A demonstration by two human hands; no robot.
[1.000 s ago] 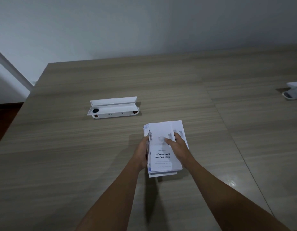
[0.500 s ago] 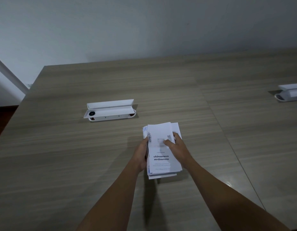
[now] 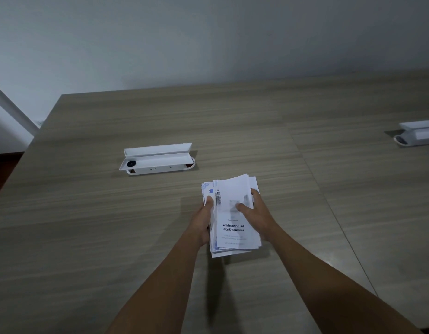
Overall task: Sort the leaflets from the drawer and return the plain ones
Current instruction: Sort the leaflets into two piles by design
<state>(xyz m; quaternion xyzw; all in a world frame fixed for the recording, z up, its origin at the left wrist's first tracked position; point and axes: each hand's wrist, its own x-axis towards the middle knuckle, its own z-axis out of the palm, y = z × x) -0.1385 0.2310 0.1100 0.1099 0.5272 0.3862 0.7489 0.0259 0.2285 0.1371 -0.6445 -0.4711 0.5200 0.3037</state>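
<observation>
Now the left hand (image 3: 203,220) clamps the leaflets (image 3: 232,213) by their side; the right hand (image 3: 253,214) presses on top. Slide one leaflet off slowly, keeping the pile steady on the counter (image 3: 112,237).

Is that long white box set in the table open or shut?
Open. The white box has its lid tipped up along the far edge, and the inner face with small sockets shows below it.

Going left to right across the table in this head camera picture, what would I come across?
White open-lidded box → left hand → stack of leaflets → right hand → second white box at the right edge.
</observation>
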